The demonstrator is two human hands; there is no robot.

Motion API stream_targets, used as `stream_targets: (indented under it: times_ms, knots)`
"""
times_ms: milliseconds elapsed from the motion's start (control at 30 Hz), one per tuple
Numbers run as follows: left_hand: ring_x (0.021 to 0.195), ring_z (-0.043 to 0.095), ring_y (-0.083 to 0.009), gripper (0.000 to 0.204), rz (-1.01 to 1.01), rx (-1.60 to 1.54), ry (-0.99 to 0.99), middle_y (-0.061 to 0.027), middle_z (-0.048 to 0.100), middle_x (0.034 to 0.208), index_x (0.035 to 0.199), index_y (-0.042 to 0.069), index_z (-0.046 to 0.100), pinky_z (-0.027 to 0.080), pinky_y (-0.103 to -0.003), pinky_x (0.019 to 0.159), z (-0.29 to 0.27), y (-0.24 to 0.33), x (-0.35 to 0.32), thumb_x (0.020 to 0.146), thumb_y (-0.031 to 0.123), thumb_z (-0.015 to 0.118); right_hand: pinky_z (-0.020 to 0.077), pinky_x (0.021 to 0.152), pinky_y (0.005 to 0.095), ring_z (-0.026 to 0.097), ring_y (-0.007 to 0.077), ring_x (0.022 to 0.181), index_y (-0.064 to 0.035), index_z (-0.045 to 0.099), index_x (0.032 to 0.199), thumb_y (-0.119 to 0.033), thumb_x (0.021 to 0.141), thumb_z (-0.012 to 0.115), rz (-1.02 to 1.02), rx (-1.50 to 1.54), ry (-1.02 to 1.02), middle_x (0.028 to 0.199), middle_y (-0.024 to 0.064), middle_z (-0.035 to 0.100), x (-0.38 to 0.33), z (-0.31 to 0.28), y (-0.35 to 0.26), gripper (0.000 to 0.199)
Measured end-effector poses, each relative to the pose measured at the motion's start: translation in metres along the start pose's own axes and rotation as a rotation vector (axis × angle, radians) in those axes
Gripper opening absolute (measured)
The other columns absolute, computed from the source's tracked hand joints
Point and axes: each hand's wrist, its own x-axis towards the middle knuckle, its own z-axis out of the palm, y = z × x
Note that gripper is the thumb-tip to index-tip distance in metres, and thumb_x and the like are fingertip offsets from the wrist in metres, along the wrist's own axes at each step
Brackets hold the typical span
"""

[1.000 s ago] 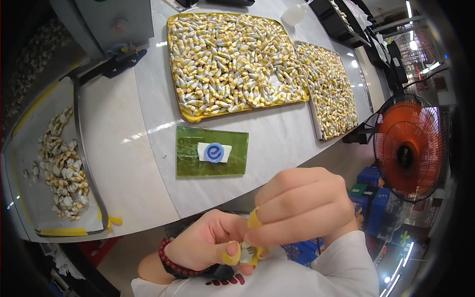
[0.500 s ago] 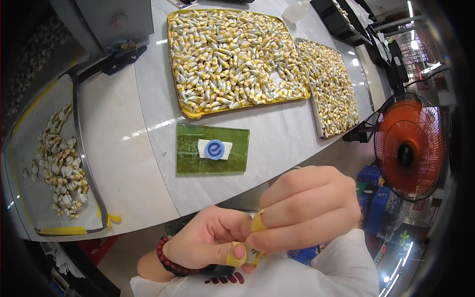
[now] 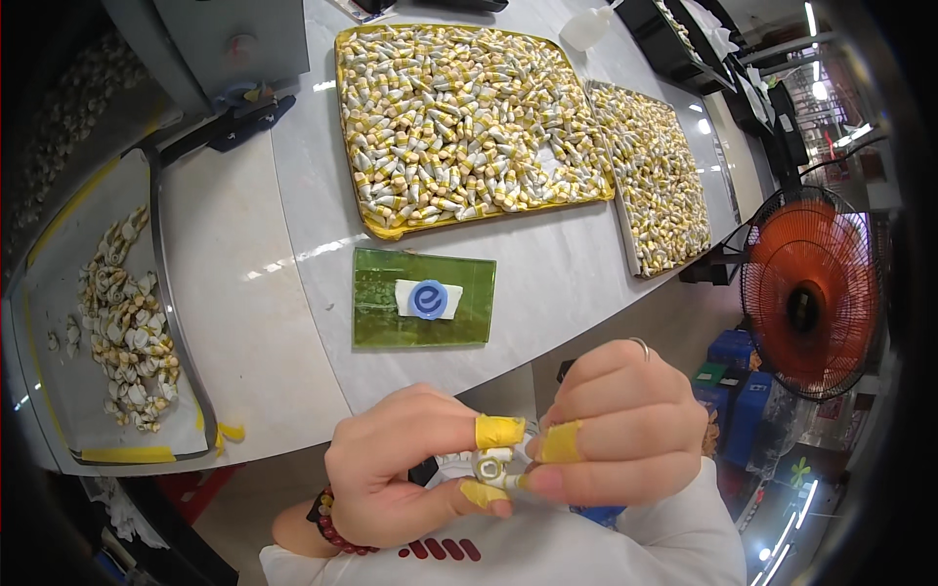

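Note:
My left hand pinches a small white piece with a ring-like, coiled end between thumb and forefinger, both wrapped in yellow tape. My right hand is closed close beside it, tape around one finger. A thin pale strip runs from the coiled piece to the right thumb and fingertips, which grip it. Beyond my hands lies a green glass plate, bearing a white slip with a blue round disc on top.
A large tray with a yellow rim holds many small white-and-yellow cones. A second full tray adjoins it at right. On the left, a dark-edged tray holds white-and-brown pieces. An orange fan stands at right.
My hands have drawn slightly apart and turned, bringing the coiled end of the white piece into view. The right hand has shifted downward.

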Motion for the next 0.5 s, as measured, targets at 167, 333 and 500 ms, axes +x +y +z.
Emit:
stream_targets:
  times_ms: [167,333,500]
  knots:
    - [0.060,0.059,-0.0198,0.032,0.010,0.123,0.008,-0.0112,0.064,0.073,0.089,-0.005,0.067,0.046,-0.027,0.054,0.004,0.003,0.002,0.063,0.008,0.081,0.0448,0.060,0.0278,0.058,0.0181,0.073,-0.0037,0.068,0.084,-0.006,0.074,0.066,0.065,-0.068,-0.103,0.084,0.0067,0.062,0.003,-0.008,-0.009,0.010]
    - [0.061,0.062,-0.0192,0.029,-0.045,0.080,-0.075,-0.0110,0.066,0.072,0.085,-0.005,0.067,0.047,-0.027,0.056,-0.001,0.001,0.003,0.062,0.007,0.080,0.0457,0.058,0.0284,0.061,0.0190,0.071,-0.0030,0.069,0.083,-0.009,0.076,0.064,-0.072,-0.281,0.063,0.084,0.0089,0.064,0.004,-0.042,0.003,0.010]
    - [0.060,0.061,-0.0158,0.040,-0.221,-0.069,0.124,-0.0109,0.065,0.072,0.083,-0.005,0.064,0.046,-0.023,0.054,-0.008,-0.003,-0.011,0.061,0.021,0.085,0.0445,0.065,0.0246,0.057,0.0128,0.077,-0.0019,0.062,0.096,-0.001,0.076,0.064,0.551,-0.794,0.295,0.091,0.0088,0.062,-0.013,-0.132,0.030,0.020]
